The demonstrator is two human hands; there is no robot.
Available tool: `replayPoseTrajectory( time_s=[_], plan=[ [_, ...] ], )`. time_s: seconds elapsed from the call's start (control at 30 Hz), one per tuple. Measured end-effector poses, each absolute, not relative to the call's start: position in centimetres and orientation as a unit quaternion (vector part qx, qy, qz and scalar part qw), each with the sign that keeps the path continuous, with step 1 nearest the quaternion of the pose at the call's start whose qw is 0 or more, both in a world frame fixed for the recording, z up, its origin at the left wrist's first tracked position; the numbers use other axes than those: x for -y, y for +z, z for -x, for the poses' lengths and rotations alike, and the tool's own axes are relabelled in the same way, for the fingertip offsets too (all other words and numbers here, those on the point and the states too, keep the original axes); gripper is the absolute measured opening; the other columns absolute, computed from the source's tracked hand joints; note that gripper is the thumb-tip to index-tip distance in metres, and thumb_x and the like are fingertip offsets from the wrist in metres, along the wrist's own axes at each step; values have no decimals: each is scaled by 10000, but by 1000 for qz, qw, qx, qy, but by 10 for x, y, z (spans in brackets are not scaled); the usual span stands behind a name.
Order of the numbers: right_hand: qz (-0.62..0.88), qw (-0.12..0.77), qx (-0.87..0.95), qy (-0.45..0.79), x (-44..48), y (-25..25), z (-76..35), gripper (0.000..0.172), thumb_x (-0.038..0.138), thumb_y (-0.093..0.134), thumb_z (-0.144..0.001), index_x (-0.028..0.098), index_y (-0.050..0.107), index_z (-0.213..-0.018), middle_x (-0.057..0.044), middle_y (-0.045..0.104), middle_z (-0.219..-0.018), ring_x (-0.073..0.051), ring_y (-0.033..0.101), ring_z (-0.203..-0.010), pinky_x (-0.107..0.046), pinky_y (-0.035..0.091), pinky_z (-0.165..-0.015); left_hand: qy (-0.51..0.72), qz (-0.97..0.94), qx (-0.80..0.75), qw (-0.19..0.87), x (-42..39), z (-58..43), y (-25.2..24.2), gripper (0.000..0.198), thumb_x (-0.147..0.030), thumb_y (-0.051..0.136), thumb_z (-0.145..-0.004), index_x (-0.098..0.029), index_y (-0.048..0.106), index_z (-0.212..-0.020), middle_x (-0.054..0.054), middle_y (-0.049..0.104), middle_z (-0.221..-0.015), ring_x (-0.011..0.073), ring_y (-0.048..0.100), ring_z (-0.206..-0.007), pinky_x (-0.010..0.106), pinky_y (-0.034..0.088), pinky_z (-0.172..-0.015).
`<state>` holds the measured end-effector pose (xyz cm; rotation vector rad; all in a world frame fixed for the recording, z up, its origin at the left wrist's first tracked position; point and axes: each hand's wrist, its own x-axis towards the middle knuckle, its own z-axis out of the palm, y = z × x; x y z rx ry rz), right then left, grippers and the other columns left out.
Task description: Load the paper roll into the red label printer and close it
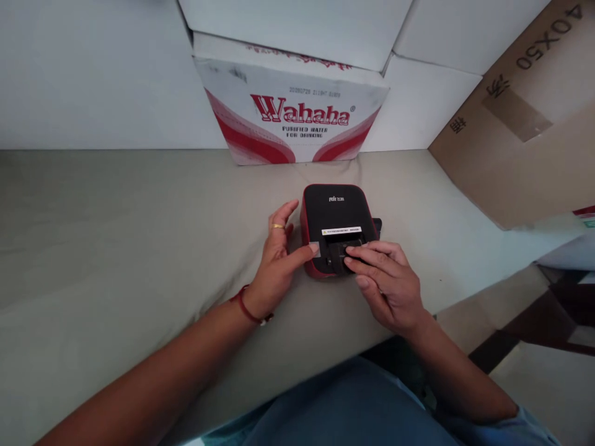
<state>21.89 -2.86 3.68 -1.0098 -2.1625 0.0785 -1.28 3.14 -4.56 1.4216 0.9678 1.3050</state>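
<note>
The printer (pixel 337 214) sits on the desk (pixel 139 248). Straight behind it stands the Wahaha carton (pixel 297 127); well to its right and behind is the large box (pixel 525 145). The left hand (pixel 279 263) lies at the printer's left, thumb on its near left corner; the right hand (pixel 393 285) lies at its near right, fingertips on its front part.

A pale table (pixel 139 248) carries a black device (pixel 337 214), a Wahaha carton (pixel 302 114) and a brown box (pixel 515 161)
</note>
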Motion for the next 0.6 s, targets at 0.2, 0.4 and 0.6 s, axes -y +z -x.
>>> replayPoseTrajectory(
  time_s=[0.2,0.4,0.6],
  plan=[
    [383,360,850,27,25,43,-220,245,186,615,-1094,176,817,-1232,-127,879,-1227,-249,781,-1125,-466,662,-988,529,-420,-325,661,-35,6,-47,1002,-303,799,-857,-498,316,-1713,-46,277,-1891,288,206,-1788,522,219,-1461],
    [382,343,858,21,23,50,-218,213,165,644,-1072,184,819,-1192,-114,885,-1190,-251,804,-1096,-450,683,-967,536,-378,-300,693,-34,1,-40,1109,-279,883,-757,-516,330,-1689,-53,260,-1886,303,147,-1796,539,90,-1481],
    [412,294,862,20,13,70,-221,196,213,654,-1096,158,822,-1182,-128,879,-1228,-238,835,-1116,-381,669,-1009,556,-427,-273,659,-38,-4,-52,951,-392,892,-821,-405,399,-1634,27,352,-1847,317,262,-1754,540,195,-1462]
  ],
)
